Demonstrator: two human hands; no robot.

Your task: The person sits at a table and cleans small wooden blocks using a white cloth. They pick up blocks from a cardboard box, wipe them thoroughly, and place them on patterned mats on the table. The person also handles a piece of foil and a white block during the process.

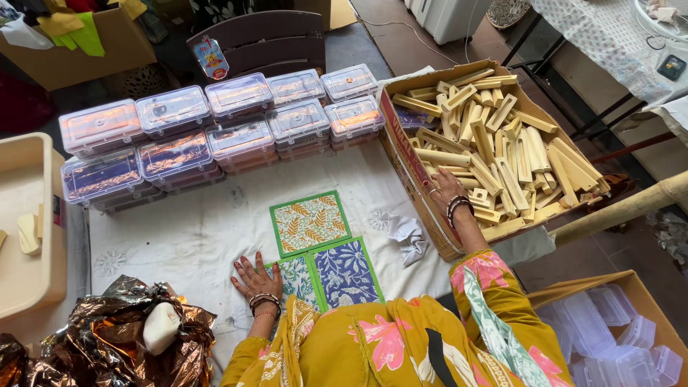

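We press our left hand [256, 278] flat beside patterned tiles [322, 251]; our right hand [446, 188] reaches into the cardboard box [401, 147] of wooden sticks [494, 154].

A white cloth [179, 236] covers the floor at centre, a dark wooden chair [269, 39] stands at twelve o'clock, and a cloth-draped table [609, 39] on black legs at two o'clock in daylight.

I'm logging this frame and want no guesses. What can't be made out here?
- Head view: right hand fingertips, hidden among the pale blocks.
- Third tile, partly covered by the left hand.
- Lidded boxes: contents blurred by glare.
- Empty clear boxes, cut off by the frame's corner.
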